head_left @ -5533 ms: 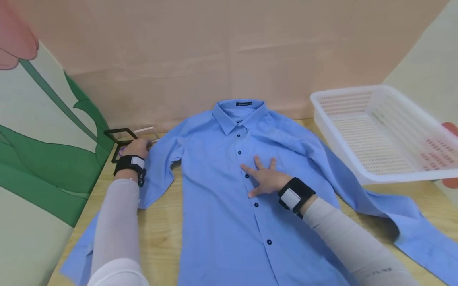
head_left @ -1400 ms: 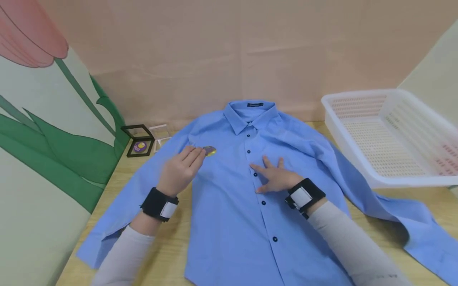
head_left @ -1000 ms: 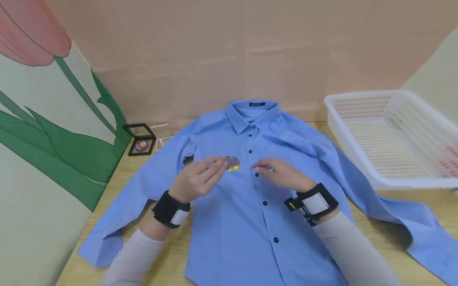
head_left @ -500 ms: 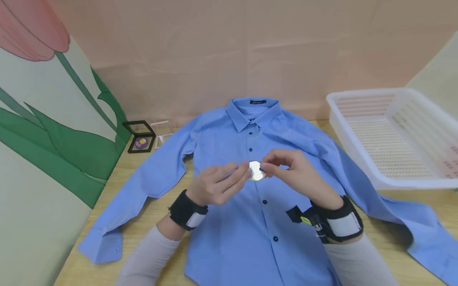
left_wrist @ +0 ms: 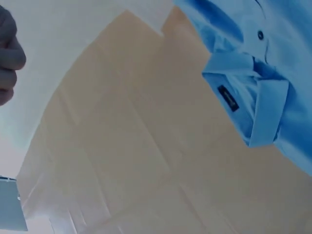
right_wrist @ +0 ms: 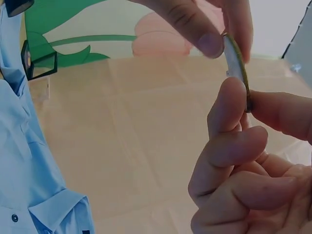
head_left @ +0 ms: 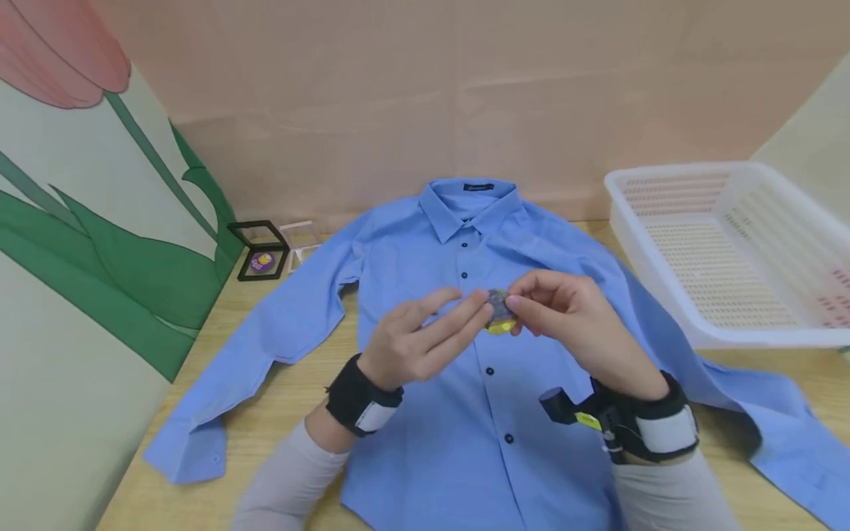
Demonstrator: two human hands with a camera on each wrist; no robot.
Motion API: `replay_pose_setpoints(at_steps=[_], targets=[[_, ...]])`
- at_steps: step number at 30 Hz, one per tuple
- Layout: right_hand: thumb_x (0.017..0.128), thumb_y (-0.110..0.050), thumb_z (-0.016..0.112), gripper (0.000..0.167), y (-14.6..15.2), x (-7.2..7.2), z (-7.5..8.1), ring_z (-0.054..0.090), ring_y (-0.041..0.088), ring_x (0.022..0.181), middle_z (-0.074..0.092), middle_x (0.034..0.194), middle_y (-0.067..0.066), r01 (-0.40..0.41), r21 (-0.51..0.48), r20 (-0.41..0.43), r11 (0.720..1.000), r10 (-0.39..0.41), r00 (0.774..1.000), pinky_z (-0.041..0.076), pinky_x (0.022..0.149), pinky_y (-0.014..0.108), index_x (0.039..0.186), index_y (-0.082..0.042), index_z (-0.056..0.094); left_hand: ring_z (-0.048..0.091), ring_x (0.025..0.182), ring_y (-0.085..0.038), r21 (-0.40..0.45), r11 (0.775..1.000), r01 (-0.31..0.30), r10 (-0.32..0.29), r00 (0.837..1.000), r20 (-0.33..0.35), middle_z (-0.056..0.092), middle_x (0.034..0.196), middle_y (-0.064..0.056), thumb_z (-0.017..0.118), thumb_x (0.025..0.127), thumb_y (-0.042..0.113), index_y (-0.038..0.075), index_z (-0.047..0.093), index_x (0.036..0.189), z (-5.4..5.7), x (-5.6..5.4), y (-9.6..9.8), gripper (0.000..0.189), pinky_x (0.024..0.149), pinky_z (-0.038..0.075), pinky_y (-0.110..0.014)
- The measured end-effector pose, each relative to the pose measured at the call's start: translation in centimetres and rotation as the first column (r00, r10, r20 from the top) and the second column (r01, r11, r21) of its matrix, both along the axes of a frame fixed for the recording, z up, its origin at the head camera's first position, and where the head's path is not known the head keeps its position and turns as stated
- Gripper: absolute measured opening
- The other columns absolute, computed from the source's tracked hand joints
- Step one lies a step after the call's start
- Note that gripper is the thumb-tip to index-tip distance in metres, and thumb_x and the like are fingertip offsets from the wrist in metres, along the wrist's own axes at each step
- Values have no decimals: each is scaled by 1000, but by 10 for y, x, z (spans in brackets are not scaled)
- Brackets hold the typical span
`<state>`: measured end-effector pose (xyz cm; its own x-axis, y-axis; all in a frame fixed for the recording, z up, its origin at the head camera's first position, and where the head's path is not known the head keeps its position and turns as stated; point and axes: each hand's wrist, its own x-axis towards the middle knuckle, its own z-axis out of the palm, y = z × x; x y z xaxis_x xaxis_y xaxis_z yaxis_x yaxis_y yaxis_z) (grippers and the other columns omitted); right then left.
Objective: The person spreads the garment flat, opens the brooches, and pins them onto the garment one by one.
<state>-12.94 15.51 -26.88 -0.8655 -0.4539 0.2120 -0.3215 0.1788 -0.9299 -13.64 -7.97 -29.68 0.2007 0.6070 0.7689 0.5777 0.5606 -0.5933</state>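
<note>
A round badge [head_left: 499, 313] with purple and yellow on its face is held above the front of a blue button-up shirt [head_left: 412, 413]. My left hand [head_left: 425, 339] pinches its left side, the fingers lying nearly straight. On the opposite side my right hand [head_left: 564, 313] grips the edge between thumb and forefinger. The right wrist view shows the badge [right_wrist: 238, 68] almost edge-on, its pale back facing left, with fingertips of both hands on it. In the left wrist view only some curled fingers [left_wrist: 7, 61] enter at the left edge; the badge is not seen there.
An open black case [head_left: 259, 251] with a purple and yellow round piece stands at the back left. Beside it is an open pale case [head_left: 302, 240]. A white plastic basket [head_left: 750, 339] sits at the right, close to the shirt's sleeve [head_left: 764, 398].
My left hand has left the cases and carried the badge rightward over the shirt. My right hand, earlier spread on the shirt, has lifted and now pinches the badge too.
</note>
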Motion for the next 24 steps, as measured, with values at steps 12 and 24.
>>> replay_pose_setpoints(at_steps=[12,24], targets=[[98,-10,61,8,12,7,9,60,15,70,70,78,1,88,-22,-23,996,-89,996,48,62,26,101,-4,66,61,107,-22,291,956,-27,-174,748,641,72,114,-8,68,93,6,3,68,121,10,18,24,28,100,48,-27],[96,0,61,5,13,17,11,59,13,65,69,76,2,62,-266,29,962,-56,998,45,56,24,98,2,65,61,97,-20,308,951,13,-193,804,563,73,102,-6,71,90,3,6,72,108,23,29,32,18,91,52,-25]])
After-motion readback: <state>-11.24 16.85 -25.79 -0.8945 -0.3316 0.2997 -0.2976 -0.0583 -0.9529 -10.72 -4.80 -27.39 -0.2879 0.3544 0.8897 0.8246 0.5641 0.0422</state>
